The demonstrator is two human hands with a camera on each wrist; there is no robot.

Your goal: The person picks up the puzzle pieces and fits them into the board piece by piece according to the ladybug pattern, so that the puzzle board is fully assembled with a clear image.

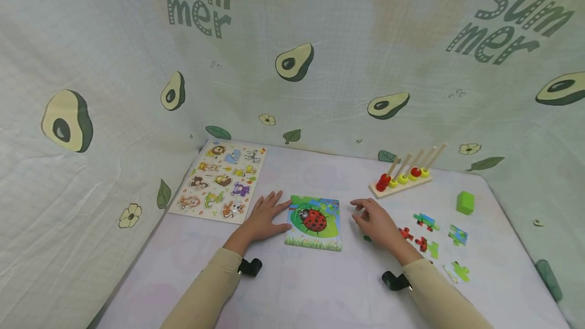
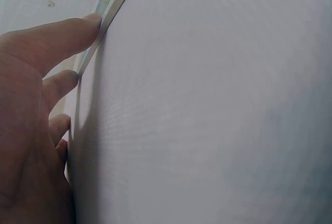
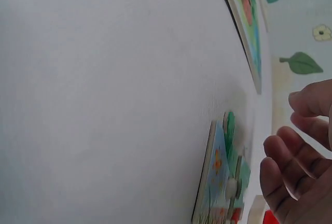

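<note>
A square ladybug picture board lies flat on the table between both hands. My left hand rests at its left side with fingers spread, thumb and index fingertip touching the board's edge. In the left wrist view, the thumb meets that edge. To the right of the board, apart from it, my right hand hovers with loosely bent fingers and nothing between them. Near and partly under it lie loose jigsaw pieces; the hand and forearm hide some of them. In the right wrist view, pieces lie beside the fingers.
An animal picture board lies at the back left, close to the left hand. A wooden peg stand with red and yellow beads stands at the back right. Right of it is a green block. Patterned cloth walls enclose the table.
</note>
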